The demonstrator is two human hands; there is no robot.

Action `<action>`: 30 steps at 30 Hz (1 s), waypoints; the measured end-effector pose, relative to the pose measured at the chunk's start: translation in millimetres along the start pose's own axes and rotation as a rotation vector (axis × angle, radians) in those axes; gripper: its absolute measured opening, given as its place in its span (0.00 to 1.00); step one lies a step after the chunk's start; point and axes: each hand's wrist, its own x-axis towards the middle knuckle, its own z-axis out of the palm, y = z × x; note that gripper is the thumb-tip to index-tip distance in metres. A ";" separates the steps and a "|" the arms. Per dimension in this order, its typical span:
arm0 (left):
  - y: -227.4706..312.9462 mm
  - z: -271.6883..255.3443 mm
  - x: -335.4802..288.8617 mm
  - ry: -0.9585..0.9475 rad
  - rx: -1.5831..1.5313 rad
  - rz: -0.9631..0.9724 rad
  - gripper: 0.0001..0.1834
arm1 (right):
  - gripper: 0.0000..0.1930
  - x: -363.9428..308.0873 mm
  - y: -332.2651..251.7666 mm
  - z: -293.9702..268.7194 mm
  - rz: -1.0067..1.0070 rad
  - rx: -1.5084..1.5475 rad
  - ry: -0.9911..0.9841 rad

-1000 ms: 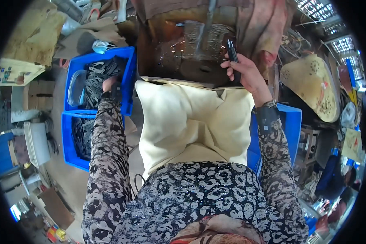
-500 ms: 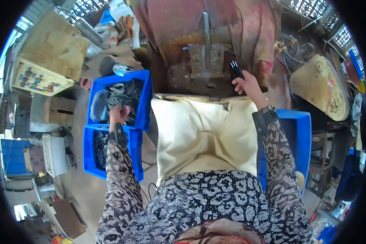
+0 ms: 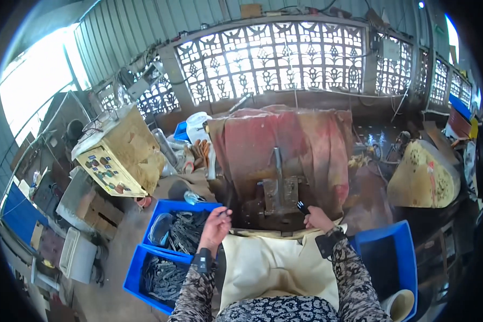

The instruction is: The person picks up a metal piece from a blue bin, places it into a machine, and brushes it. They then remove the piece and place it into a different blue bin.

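Note:
My right hand (image 3: 319, 221) grips a small bunch of slim black pieces with bright metal-coloured ends (image 3: 302, 207), beside a greasy metal block (image 3: 288, 194) that has an upright rod (image 3: 278, 161). To the left, my left hand (image 3: 216, 228) is raised by the near right corner of a blue bin (image 3: 220, 205), fingers pinched. Something small and dark shows at its fingertips, too small to name. Many dark, narrow strips (image 3: 190, 231) fill that bin, along with a clear plastic piece (image 3: 160, 228). A second blue bin (image 3: 131, 276) holds more strips.
A cream apron (image 3: 279, 265) covers my lap. Reddish cloth (image 3: 284, 134) drapes over the machine ahead. On the right stands another blue bin (image 3: 410, 252) with a pale cylinder (image 3: 400, 305) in it. A control box with buttons (image 3: 110, 174) sits at left.
My left hand has come up out of the upper left bin and moved right, toward the machine. The right hand still holds its black pieces. The view has tilted upward.

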 end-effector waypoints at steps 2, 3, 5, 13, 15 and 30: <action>-14.1 21.4 20.2 0.005 0.030 -0.072 0.13 | 0.16 2.6 7.3 -1.9 -0.085 -0.164 0.035; -19.3 35.1 32.1 -0.011 0.023 -0.081 0.13 | 0.16 6.3 12.5 -7.6 -0.086 -0.192 0.045; -29.7 50.0 46.3 0.129 0.407 -0.123 0.11 | 0.15 9.3 11.8 -4.0 -0.097 -0.187 0.078; -89.2 1.8 76.2 0.240 1.807 0.251 0.09 | 0.02 11.7 2.6 -3.4 -0.188 -0.433 0.125; -88.3 1.3 78.6 0.264 1.847 0.203 0.09 | 0.05 10.8 -2.3 -3.2 -0.170 -0.415 0.146; -93.7 -7.6 84.6 0.388 2.071 -0.034 0.11 | 0.01 7.8 -0.7 -3.1 -0.119 -0.364 0.107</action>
